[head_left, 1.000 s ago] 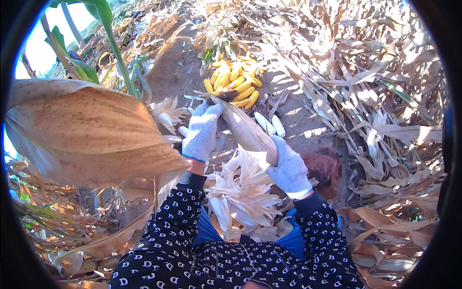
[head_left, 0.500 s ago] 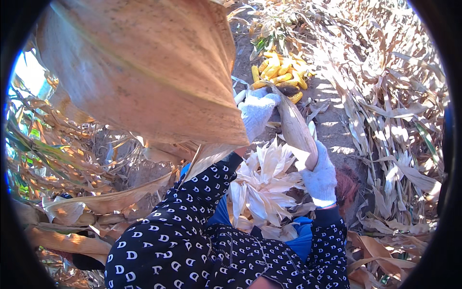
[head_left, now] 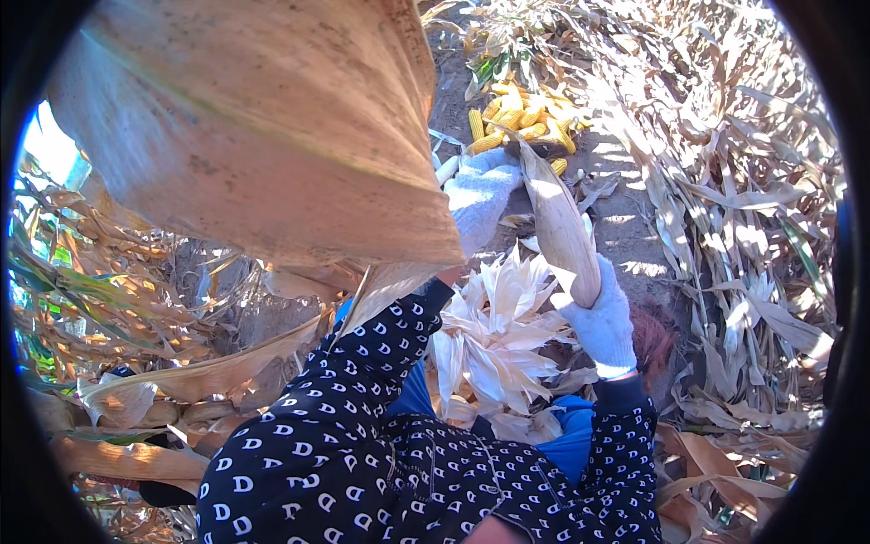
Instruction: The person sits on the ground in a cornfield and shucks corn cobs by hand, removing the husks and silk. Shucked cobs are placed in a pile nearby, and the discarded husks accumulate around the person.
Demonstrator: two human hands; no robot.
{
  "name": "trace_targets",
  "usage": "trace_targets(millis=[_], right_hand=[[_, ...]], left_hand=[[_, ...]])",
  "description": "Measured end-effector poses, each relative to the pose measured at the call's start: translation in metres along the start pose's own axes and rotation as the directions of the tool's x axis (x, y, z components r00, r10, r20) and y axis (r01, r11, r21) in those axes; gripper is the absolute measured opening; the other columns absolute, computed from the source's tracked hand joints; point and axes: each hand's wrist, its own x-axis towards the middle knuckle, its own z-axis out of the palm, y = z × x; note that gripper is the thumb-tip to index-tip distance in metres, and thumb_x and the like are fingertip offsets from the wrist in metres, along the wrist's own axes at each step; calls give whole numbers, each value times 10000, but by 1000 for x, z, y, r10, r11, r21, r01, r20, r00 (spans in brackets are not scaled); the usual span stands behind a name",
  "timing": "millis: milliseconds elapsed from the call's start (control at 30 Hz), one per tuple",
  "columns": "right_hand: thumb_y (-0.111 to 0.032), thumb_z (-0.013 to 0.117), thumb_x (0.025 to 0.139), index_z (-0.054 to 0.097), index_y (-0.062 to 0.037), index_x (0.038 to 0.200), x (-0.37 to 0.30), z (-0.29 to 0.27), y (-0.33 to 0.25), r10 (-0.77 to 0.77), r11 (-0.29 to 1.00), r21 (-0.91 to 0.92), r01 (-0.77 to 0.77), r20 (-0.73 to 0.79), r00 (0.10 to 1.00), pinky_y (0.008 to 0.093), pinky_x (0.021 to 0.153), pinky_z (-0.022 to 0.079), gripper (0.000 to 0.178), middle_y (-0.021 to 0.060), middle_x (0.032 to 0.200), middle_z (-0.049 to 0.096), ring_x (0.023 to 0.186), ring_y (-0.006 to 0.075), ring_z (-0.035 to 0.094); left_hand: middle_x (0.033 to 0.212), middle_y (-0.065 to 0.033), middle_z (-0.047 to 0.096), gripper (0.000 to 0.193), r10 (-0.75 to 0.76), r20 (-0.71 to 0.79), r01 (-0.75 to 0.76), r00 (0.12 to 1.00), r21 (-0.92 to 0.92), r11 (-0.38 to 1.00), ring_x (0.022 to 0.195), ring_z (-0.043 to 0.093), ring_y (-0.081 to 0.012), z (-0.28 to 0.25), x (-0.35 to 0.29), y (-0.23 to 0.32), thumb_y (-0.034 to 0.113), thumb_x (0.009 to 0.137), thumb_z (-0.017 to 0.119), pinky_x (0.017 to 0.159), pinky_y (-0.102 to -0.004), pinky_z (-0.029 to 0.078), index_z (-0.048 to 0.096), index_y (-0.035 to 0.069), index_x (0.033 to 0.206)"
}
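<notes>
My right hand (head_left: 603, 326), in a white knit glove, is wrapped round the lower end of a corn ear (head_left: 559, 220) still in its dry, pale husk. The ear slants up and left, its tip near dark silk. At that tip my left hand (head_left: 483, 189), gloved too, has its fingers closed; what they grip is hidden. A pale, rounded piece (head_left: 447, 170) sticks out at its left side. Below the hands, a spread of peeled whitish husks (head_left: 500, 331) lies between my blue-clad legs.
Bare yellow corn ears (head_left: 518, 116) are piled on the soil ahead. A large dry leaf (head_left: 263, 136) hangs close at upper left, covering much of that side. Dry stalks and leaves (head_left: 725, 208) lie thick on the right, with more stalks (head_left: 100, 299) at left.
The husked-over ear has swung slightly more upright, and more of its husk shows in sunlight. Both hands have shifted a little; the right still grips the ear's lower end.
</notes>
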Motion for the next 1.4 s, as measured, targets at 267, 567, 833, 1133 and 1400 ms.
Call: trace_targets(millis=[267, 567, 833, 1133, 1400], right_hand=[[-93, 838, 855, 473, -3, 1520, -4, 0, 15, 83, 783, 577, -233, 274, 958, 330, 964, 548, 764, 116, 1358, 638, 1188, 160, 621], [-85, 843, 863, 443, -7, 1567, -4, 8, 20, 71, 765, 559, -318, 418, 906, 314, 1016, 524, 813, 93, 1368, 651, 1187, 145, 623], [-165, 867, 862, 472, -3, 1540, -6, 4, 22, 52, 815, 522, -250, 365, 930, 333, 1004, 527, 802, 104, 1338, 666, 1155, 161, 632], [-289, 882, 823, 550, -40, 1475, -9, -7, 7, 31, 970, 226, -84, 228, 973, 396, 970, 551, 773, 181, 1240, 721, 1114, 253, 703], [-342, 891, 787, 572, -88, 1427, -11, -8, 3, 46, 997, 56, -55, 141, 989, 463, 903, 579, 759, 225, 1154, 735, 1065, 374, 736]], left_hand=[[1177, -177, 723, 326, -352, 3, 338, 936, -290, 895, 983, 740, -269, 20, 12, 5, 287, 1109, 526, 846, -402, 621, 624, 25, 1276], [1167, -142, 713, 295, -17, -45, 29, 999, 261, 965, 1012, 716, -230, -2, 6, -35, 270, 1110, 538, 876, -378, 601, 626, 40, 1272], [1167, -117, 700, 257, -321, -182, 344, 930, 118, 931, 1045, 726, -203, 20, 0, 31, 165, 1072, 535, 884, -326, 624, 652, 8, 1238], [1076, -100, 720, 224, -132, -67, 147, 989, 318, 937, 944, 725, -180, 6, 2, 18, 126, 1009, 581, 830, -314, 619, 681, 2, 1167], [1052, -89, 720, 239, 144, 6, -126, 990, 522, 843, 865, 728, -193, -31, 12, -42, 28, 976, 566, 760, -313, 621, 654, 36, 1198]])
